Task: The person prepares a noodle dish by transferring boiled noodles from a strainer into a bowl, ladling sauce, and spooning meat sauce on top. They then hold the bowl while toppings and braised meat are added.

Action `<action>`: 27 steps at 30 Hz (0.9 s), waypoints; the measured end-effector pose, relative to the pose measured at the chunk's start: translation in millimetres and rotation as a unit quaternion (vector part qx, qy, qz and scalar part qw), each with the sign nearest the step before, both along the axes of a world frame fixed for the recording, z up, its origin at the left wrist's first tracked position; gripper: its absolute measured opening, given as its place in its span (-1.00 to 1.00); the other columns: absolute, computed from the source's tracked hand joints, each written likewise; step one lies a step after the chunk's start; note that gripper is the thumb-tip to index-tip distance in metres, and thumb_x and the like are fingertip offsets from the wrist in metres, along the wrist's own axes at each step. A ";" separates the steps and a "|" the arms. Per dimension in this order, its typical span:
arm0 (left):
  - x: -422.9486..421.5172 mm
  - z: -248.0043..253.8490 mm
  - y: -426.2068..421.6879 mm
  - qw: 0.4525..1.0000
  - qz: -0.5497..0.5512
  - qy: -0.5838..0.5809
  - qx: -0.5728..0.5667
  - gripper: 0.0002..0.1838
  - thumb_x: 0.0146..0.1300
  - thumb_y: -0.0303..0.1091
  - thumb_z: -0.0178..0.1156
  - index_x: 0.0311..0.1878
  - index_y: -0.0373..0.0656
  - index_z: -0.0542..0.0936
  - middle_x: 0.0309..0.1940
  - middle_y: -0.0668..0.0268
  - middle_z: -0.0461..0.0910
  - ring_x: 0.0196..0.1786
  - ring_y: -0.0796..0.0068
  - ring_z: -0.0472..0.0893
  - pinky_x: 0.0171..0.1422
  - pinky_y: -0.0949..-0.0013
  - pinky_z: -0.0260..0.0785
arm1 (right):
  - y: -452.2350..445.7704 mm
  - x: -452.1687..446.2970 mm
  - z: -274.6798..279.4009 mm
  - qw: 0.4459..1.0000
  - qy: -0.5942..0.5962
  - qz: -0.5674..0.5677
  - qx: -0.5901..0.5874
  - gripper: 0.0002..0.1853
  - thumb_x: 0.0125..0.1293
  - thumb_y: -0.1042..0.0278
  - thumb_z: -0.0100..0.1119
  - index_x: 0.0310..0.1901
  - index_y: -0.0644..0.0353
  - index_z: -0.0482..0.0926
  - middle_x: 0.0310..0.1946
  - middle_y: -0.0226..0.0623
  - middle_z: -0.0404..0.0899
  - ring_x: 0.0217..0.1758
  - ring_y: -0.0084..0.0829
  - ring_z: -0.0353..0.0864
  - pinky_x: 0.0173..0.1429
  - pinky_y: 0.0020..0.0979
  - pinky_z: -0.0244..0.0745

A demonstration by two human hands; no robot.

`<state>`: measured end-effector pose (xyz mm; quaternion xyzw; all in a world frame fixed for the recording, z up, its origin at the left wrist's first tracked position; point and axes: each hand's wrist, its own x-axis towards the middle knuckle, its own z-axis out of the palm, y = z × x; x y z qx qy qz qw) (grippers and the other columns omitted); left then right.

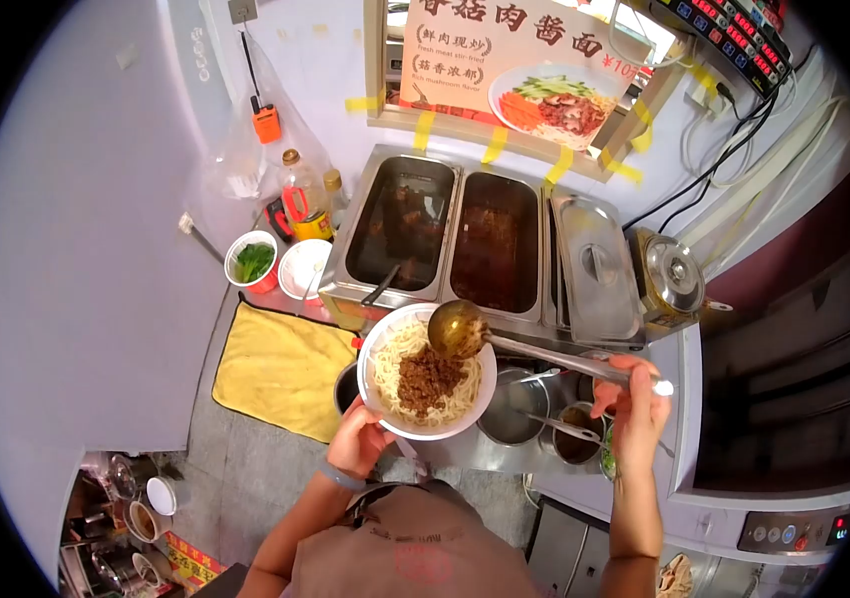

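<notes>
Holding noodle bowl in left hand, ladle — right hand — perhaps touching it

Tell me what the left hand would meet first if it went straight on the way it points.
The left hand holds the white bowl, so that comes first; beyond the rim, its line seems to lead toward the ladle's head, though depth is unclear.
</notes>
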<state>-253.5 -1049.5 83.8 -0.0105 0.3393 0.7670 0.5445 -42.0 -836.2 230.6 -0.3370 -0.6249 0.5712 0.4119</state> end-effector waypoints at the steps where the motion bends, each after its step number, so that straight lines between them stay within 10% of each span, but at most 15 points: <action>1: 0.2 0.3 -0.3 1.000 0.000 0.002 0.000 -0.43 0.11 -0.39 -0.01 0.24 -0.27 0.19 0.18 0.10 0.33 0.18 0.21 0.41 0.24 0.13 0.34 | 4.2 -1.7 -3.9 1.000 -0.004 -0.001 -0.005 -0.62 0.43 0.16 -0.17 -0.15 0.38 0.48 -0.56 -0.22 0.54 -0.60 -0.52 0.49 -0.49 -0.54 0.40; 5: 2.9 -2.1 -1.8 1.000 0.006 0.001 0.005 -0.42 0.10 -0.36 -0.02 0.22 -0.34 0.21 0.16 0.06 0.36 0.15 0.18 0.44 0.22 0.11 0.34 | 27.2 1.2 -19.8 0.984 0.030 -0.012 -0.176 -0.62 0.39 0.12 -0.06 -0.12 0.36 0.48 -0.57 -0.24 0.55 -0.63 -0.56 0.46 -0.54 -0.55 0.35; 27: -34.1 -30.1 -156.0 0.946 0.263 0.026 -0.187 -0.56 0.10 -0.30 0.04 0.07 -0.28 0.41 -0.05 0.17 0.54 -0.06 0.29 0.57 -0.02 0.28 0.51 | 91.4 -56.3 -96.7 0.985 -0.074 -0.002 -0.159 -0.60 0.31 0.12 0.10 0.07 0.18 0.37 -0.35 -0.12 0.60 -0.40 -0.42 0.63 -0.40 -0.48 0.55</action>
